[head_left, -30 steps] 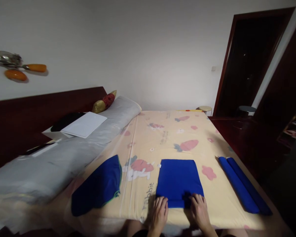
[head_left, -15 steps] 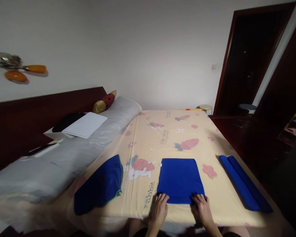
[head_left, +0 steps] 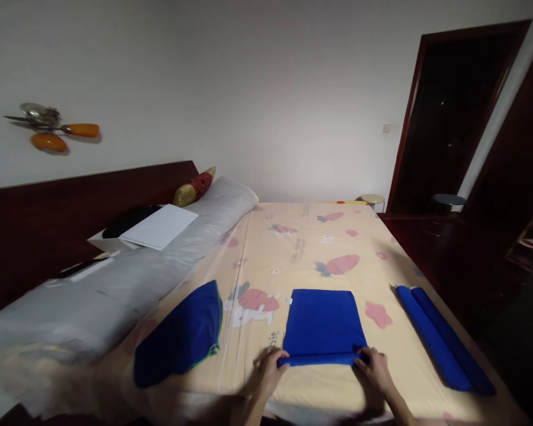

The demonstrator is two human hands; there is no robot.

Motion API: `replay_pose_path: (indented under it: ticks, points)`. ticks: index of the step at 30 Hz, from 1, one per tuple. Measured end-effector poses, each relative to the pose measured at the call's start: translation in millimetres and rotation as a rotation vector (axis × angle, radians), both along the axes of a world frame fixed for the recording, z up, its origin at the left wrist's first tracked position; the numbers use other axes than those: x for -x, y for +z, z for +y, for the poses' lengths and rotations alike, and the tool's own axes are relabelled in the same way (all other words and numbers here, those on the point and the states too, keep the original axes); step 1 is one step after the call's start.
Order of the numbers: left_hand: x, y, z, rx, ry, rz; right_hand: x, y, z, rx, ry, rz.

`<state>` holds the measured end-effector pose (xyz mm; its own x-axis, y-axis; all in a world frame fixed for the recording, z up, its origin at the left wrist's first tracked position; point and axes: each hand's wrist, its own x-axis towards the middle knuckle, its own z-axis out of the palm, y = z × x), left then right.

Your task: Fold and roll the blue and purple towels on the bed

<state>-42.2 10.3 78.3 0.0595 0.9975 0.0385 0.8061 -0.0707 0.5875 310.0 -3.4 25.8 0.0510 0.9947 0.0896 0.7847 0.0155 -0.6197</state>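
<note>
At the near edge of the bed (head_left: 426,390), around 6 o'clock in the head view, a folded blue cloth (head_left: 322,322) lies flat on the cream sheet printed with carrots and rabbits. Its nearest edge is turned up into a thin roll running from side to side. The left hand (head_left: 269,370) sits at the roll's left end, its grip pinching that end between thumb and fingers (head_left: 281,365). The right hand (head_left: 375,368) sits at the right end, its grip likewise closed on the roll, with the knuckles up. Both forearms come in from the bottom edge of the view, and the left one is blurred.

At 9 o'clock from the cloth, near but not touching it, lies a darker blue garment (head_left: 177,337) with a thin green trim along its edge. At 3 o'clock, well apart, two rolled blue cloths (head_left: 444,340) lie side by side, touching along their length, close to the bed's right edge.

Toward 10 o'clock a long grey bolster (head_left: 128,284) runs along the dark wooden headboard (head_left: 48,219), with a white sheet of paper (head_left: 159,225) resting above it. At 1 o'clock stands a dark doorway (head_left: 448,118).
</note>
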Motion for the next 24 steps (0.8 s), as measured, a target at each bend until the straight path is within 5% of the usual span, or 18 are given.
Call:
replay_pose_path:
  ticks: [12, 18, 20, 24]
  points:
    - [11.6, -15.1, -0.2, 0.088, 0.010, -0.013, -23.2, -2.7, -3.0, 0.088, 0.003, -0.086]
    - [-41.1, -27.9, -9.8, -0.067, 0.157, 0.174, 34.4, 5.9, -1.5, -0.010, 0.009, -0.192]
    - [-69.9, -38.6, -14.5, -0.143, 0.079, 0.235, 66.4, 6.2, -3.2, -0.054, 0.104, -0.184]
    - [-100.9, -56.5, -19.9, -0.247, -0.294, 0.249, 98.4, -5.3, -8.6, -0.111, 0.250, -0.176]
